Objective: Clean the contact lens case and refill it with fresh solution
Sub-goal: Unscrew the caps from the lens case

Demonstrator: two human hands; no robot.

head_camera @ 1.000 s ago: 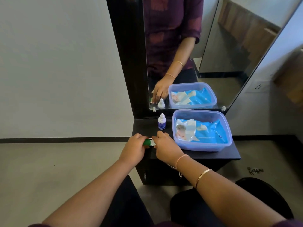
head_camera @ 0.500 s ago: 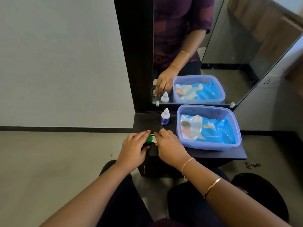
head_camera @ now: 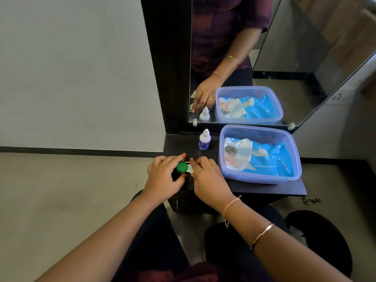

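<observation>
Biggest container first: a translucent lilac-blue rectangular plastic tub [head_camera: 256, 179] sits open on the right side of the dark dressing-table shelf [head_camera: 181, 144]. Inside it lies a crumpled blue packet of wipes [head_camera: 268, 159], with its white flap folded back and a child's picture on the front.

Just left of the tub, close to the glass, stands a small white dropper bottle with a blue label [head_camera: 204, 141]. It is upright and capped, and neither hand touches it.

The action is at the shelf's front left. The small white contact lens case [head_camera: 190, 169] lies flat on the shelf between the two hands. The left hand [head_camera: 162, 177] grips its round green cap [head_camera: 181, 167], forefinger round the far side and thumb on the near side. The right hand [head_camera: 208, 178] holds the other end, fingers curled down over it, so that half of the case is hidden.

A thin pink band [head_camera: 231, 205] and a gold bangle [head_camera: 262, 235] ride the right forearm. The tall mirror [head_camera: 284, 58] behind repeats the tub, the bottle and the right hand. On the floor to the right lies a little dark clump of debris [head_camera: 311, 201].
</observation>
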